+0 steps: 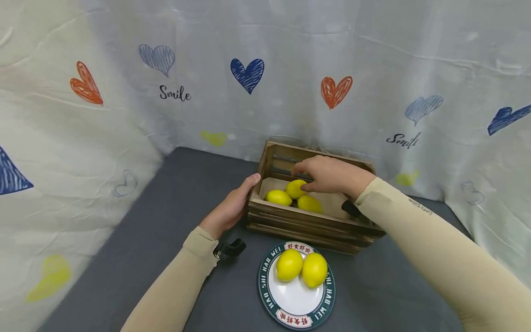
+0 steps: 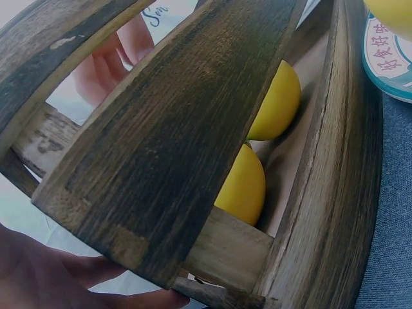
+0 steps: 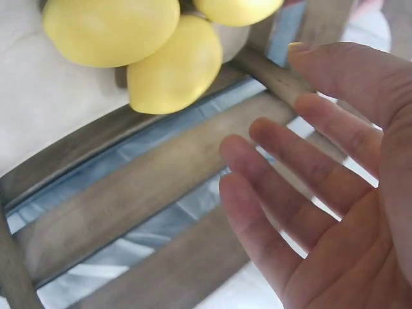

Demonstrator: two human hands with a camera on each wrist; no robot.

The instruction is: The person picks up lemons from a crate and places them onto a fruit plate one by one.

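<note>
A slatted wooden crate (image 1: 307,230) holds three lemons at its left end: one on the left (image 1: 279,198), one behind (image 1: 296,189) and one in front (image 1: 309,204). My left hand (image 1: 230,205) grips the crate's left end, its thumb up at the rim. In the left wrist view, fingers (image 2: 90,269) of that hand reach the end of the wood. My right hand (image 1: 332,174) hovers inside the crate, with its fingertips close to the rear lemon. The right wrist view shows its fingers (image 3: 277,212) spread and the palm bare, beside the lemons (image 3: 174,64).
In front of the crate stands a green-rimmed white plate (image 1: 294,299) with two lemons (image 1: 289,265) on it. Paper lining (image 1: 332,203) covers the crate floor. Behind the grey table (image 1: 186,184) hangs a white cloth (image 1: 290,37) with printed hearts.
</note>
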